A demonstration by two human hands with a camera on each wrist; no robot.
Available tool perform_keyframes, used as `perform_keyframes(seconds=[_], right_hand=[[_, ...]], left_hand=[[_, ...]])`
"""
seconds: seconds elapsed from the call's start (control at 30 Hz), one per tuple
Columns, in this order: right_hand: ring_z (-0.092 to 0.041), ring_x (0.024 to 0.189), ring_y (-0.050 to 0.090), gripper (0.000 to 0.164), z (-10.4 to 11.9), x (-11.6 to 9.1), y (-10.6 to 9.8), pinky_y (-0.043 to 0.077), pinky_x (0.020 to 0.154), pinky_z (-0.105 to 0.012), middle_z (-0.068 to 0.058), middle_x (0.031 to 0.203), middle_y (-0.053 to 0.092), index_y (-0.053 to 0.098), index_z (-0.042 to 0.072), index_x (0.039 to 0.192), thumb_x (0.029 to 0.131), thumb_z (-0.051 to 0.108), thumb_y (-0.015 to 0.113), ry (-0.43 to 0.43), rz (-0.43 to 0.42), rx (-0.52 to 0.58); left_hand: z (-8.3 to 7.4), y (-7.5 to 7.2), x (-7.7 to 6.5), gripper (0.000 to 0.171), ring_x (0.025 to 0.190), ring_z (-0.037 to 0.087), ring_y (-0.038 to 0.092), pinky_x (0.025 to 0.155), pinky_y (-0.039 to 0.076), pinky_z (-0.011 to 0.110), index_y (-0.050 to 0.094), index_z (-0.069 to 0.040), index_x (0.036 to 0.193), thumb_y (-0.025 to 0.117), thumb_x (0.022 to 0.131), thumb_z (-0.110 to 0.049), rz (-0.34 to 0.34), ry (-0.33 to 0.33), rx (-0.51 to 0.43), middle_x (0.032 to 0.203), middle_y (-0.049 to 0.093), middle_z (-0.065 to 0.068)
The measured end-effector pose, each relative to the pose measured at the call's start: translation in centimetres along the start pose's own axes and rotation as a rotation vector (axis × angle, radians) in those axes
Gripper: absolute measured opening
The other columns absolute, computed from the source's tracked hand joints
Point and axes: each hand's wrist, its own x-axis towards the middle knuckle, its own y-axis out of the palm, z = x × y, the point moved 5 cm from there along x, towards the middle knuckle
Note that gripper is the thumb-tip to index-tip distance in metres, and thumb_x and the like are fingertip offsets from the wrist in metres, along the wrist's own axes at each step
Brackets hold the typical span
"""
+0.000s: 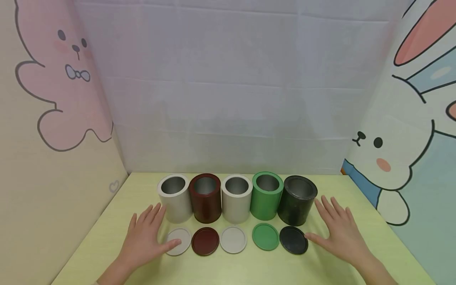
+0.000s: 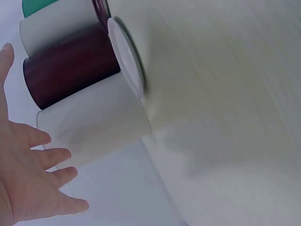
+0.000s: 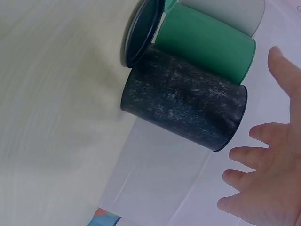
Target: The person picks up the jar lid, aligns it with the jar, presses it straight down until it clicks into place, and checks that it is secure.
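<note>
Fingers spread, my left hand (image 1: 144,237) hovers at the left of a row of open cylindrical cans, its thumb overlapping a white lid (image 1: 184,235). Nearest to it stands a white can (image 1: 178,208). A dark red can (image 1: 206,206), another white can (image 1: 236,208) and a green can (image 1: 264,204) continue the row. At the right end a mottled black can (image 1: 293,208) is nearest my right hand (image 1: 340,233), which is also spread and holds nothing. Its thumb tip comes right to the edge of a black lid (image 1: 293,240).
More flat lids lie before the cans: dark red (image 1: 205,241), white (image 1: 233,239) and green (image 1: 265,236). All stand on a pale yellow table (image 1: 228,271). A white cloth (image 1: 228,99) hangs behind, with cartoon-printed panels at left and right.
</note>
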Motion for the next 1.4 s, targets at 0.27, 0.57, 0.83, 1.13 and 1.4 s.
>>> perform_keyframes(seconds=[0.27,0.57,0.83,1.13,1.4], right_hand=[[-0.042,0.139,0.032,0.093,2.6,0.8,-0.7,0.02,0.117,-0.048,-0.023,0.146,0.046,0.045,0.004,0.148,0.074,0.042,0.086,-0.022,-0.051,0.146],[-0.035,0.134,0.039,0.088,6.5,1.5,0.0,0.011,0.11,-0.012,-0.012,0.148,0.047,0.046,0.009,0.148,0.075,0.039,0.086,-0.142,-0.112,0.251],[-0.031,0.13,0.044,0.082,9.4,2.0,2.0,0.018,0.109,-0.013,-0.009,0.144,0.052,0.049,0.007,0.146,0.082,0.049,0.078,-0.237,-0.105,0.327],[-0.027,0.127,0.049,0.078,11.9,2.9,5.1,0.049,0.094,-0.048,-0.005,0.14,0.056,0.054,0.007,0.142,0.084,0.054,0.075,-0.29,-0.052,0.392],[-0.027,0.126,0.05,0.074,14.2,3.5,8.1,0.048,0.096,-0.048,-0.005,0.139,0.056,0.055,0.008,0.141,0.083,0.047,0.079,-0.329,0.09,0.465]], left_hand=[[-0.5,-1.0,0.4,0.103,0.125,0.044,0.047,0.099,0.032,0.068,0.052,0.003,0.139,0.079,0.067,-0.066,-0.118,0.062,-0.06,0.135,0.055,0.024],[-0.5,-0.8,0.1,0.103,0.116,0.043,0.054,0.093,0.043,0.06,0.053,0.002,0.139,0.087,0.062,-0.057,-0.159,0.066,-0.213,0.129,0.058,0.023],[-0.3,-0.1,-0.4,0.098,0.115,0.039,0.055,0.092,0.045,0.055,0.056,0.002,0.136,0.091,0.06,-0.05,-0.113,0.019,-0.292,0.127,0.061,0.018],[0.5,1.4,-0.8,0.096,0.116,0.041,0.053,0.09,0.045,0.057,0.057,0.004,0.134,0.093,0.059,-0.045,-0.077,0.039,-0.369,0.127,0.061,0.02],[0.7,2.4,-0.7,0.097,0.117,0.044,0.05,0.087,0.045,0.064,0.056,0.002,0.136,0.092,0.06,-0.045,-0.017,0.117,-0.423,0.133,0.057,0.022]])
